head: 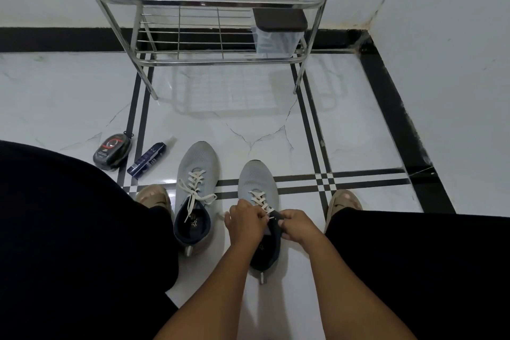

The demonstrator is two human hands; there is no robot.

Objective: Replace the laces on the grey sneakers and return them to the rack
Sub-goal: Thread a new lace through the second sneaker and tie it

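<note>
- On the white tiled floor [248,124], between the seated person's black-clad legs, two grey sneakers stood side by side with toes pointing toward the rack.
- Both hands met over the right sneaker [258,182], at the top of its lacing near the dark collar.
- The left hand [245,219] had its grip curled round the white lace [260,200] of that shoe, fingers pinched at the upper eyelets.
- The right hand [296,225] was likewise curled, its grip pinching the lace end and the tongue edge just beside the left hand's fingers; the two hands nearly touched.
- Beyond the hands, the lace crossed in several rows toward the toe.
- Left of the left hand, just beside it, stood the left sneaker [197,165], fully laced, with its loose lace ends [193,201] trailing over the dark opening.
- Farther left of the hands lay a black round shoe-polish tin [111,150] and, near it, a dark blue tube [147,159], both on the floor.
- Well ahead of the hands stood the chrome wire shoe rack [209,3] against the wall; neither sneaker was on it.
- On its lower shelf, ahead and slightly right of the hands, sat a clear container with a dark lid [277,8].
- Beige sandalled feet [153,197] showed on either side of the sneakers.
</note>
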